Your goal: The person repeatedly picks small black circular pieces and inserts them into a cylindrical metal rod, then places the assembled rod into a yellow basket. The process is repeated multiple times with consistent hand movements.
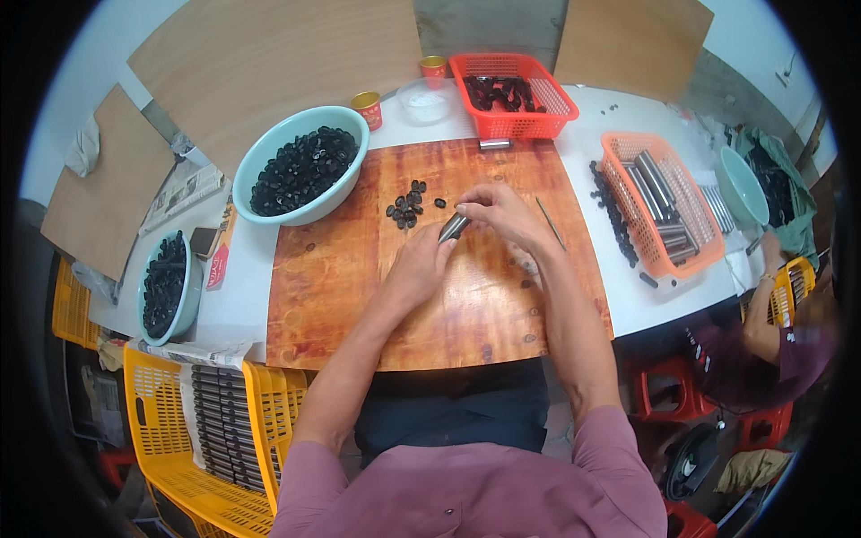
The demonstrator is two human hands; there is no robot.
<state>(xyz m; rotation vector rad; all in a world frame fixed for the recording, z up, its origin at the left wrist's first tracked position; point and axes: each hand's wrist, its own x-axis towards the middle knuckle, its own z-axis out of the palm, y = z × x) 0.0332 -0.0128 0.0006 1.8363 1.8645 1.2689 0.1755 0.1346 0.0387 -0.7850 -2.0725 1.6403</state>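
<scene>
Above the middle of a wooden board (359,305), my left hand (418,265) is closed around a short, shiny dark-grey metal tube (454,228) that tilts up and away from me. My right hand (502,215) has its thumb and fingers pinched at the tube's far upper end. Whether a small part sits between those fingertips is hidden. Just left of the tube lies a small pile of black oval caps (404,212), with one loose black cap (439,203) beside it. A thin rod (550,222) lies on the board to the right of my right hand.
Back left stands a light-blue basin (244,190) of black caps; a smaller basin (190,296) is nearer. A red basket (560,100) is behind the board. An orange basket (619,242) of metal tubes stands right. Yellow crates (161,386) are lower left. Another person's arm (762,305) is far right.
</scene>
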